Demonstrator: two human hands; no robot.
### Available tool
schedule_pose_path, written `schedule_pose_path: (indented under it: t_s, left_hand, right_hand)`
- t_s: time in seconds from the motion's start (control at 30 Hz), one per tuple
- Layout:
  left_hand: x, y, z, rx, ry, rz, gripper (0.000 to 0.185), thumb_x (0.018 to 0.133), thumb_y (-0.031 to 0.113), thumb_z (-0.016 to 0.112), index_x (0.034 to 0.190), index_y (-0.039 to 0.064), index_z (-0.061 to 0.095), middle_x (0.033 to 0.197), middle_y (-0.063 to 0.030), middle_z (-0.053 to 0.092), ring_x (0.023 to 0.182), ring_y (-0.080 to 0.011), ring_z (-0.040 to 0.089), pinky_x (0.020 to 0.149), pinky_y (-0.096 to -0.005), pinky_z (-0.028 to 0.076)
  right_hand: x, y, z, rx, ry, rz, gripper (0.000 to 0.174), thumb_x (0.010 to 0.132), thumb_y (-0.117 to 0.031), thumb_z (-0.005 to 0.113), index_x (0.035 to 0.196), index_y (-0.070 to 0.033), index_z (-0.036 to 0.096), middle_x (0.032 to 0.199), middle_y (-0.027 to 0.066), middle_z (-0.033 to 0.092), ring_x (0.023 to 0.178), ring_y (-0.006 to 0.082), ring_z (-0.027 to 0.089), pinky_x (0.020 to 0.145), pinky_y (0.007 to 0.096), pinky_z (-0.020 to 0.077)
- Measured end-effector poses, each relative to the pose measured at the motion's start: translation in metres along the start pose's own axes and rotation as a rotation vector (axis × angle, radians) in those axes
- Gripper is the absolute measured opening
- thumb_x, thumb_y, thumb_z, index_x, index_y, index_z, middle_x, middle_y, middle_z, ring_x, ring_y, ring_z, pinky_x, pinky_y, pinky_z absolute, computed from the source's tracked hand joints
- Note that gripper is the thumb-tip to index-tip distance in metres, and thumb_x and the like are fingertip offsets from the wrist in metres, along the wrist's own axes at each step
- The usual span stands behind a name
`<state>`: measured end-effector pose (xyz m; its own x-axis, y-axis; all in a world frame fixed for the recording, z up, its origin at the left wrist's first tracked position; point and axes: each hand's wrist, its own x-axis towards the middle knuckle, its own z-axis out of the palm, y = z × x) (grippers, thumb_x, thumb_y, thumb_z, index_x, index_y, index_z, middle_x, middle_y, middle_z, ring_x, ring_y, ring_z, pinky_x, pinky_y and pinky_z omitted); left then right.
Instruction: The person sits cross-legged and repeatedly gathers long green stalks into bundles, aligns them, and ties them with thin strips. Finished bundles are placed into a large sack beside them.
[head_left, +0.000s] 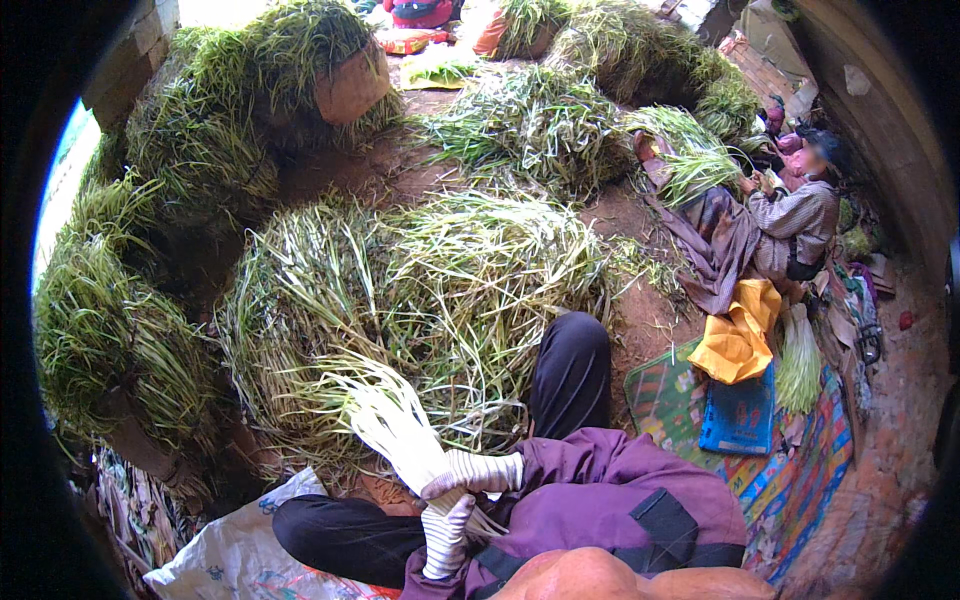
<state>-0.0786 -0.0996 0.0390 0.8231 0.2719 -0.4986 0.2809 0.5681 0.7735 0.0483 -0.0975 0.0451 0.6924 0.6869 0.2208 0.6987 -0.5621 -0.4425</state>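
Observation:
A bunch of long, pale-stemmed green stalks (397, 424), like garlic greens or chives, lies slanted across my lap. Both hands wear striped knit gloves. My right hand (476, 472) is closed around the bunch from above, its sleeve coming in from the right. Just below it, my left hand (448, 529) grips the lower end of the same bunch with the thumb up. Thin stalk ends (487, 523) stick out past the gloves towards my purple top. Beyond the bunch's leafy tips rises a large heap of green stalks (450, 292), right before my knees.
More bundled greens (202, 127) stand along the left and back. At right sits a person (795, 210) holding stalks. Near them lie a yellow sack (739, 330), a blue bag (739, 412) and a bunch of pale stalks (799, 360). A white sack (232, 540) is spread at lower left.

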Motion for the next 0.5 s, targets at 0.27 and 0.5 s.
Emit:
schedule_pose_path:
  t_s: [0.27,0.5]
  left_hand:
    - [0.002,0.006,0.005,0.175,-0.034,-0.013,0.024,0.079,0.009,0.072,0.101,0.001,0.064,0.09,-0.0035,0.065,0.078,-0.0121,0.06,0.07,-0.0265,0.049]
    - [-0.004,-0.021,-0.005,0.161,-0.016,-0.057,0.027,0.075,0.005,0.074,0.098,-0.001,0.063,0.087,-0.0048,0.065,0.077,-0.0126,0.06,0.069,-0.0269,0.05]
  right_hand:
    - [-0.033,0.035,-0.026,1.08,-0.542,0.204,0.049,0.083,-0.016,0.053,0.13,-0.007,0.047,0.135,0.0089,0.042,0.126,0.0222,0.034,0.108,0.0445,0.0202]
    - [-0.03,0.027,-0.015,0.909,-0.415,0.179,0.05,0.079,-0.018,0.064,0.126,-0.005,0.051,0.125,0.0083,0.051,0.117,0.0183,0.043,0.102,0.0385,0.03]
